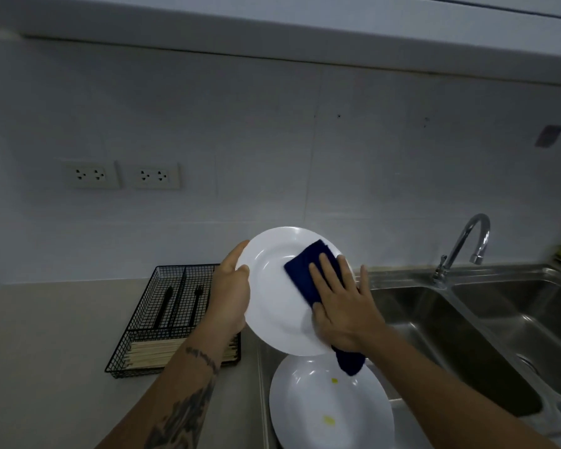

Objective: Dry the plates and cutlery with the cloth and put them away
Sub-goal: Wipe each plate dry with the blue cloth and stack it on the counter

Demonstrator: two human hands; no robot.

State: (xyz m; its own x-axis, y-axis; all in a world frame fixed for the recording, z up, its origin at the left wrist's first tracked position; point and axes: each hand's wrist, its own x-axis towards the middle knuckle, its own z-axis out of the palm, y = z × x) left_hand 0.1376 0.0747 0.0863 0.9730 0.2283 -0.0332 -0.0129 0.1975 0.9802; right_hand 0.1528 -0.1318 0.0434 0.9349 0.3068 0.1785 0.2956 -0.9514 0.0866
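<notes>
White plate (272, 286) is held tilted above the sink's (450, 325) left edge, its face toward you. Your left hand (229, 296) has its grip curled round the plate's left rim, thumb on the face, fingers behind. Your right hand (340, 303) lies flat, fingers spread and straight, pressing a dark blue cloth (308, 273) against the right half of the plate; one end of the cloth hangs below the plate's lower rim. Second plate (321, 409) lies below, on the sink's near left side, with two small yellow spots on its face. Black wire tray (175, 319) sits on the table (46, 351) just left of the sink; dark cutlery (196, 303) lies in its rear compartments, pale chopsticks (156, 353) in the front one. Tap (467, 247) stands behind the sink, spout curving right. Two sockets (120, 175) are on the wall.
</notes>
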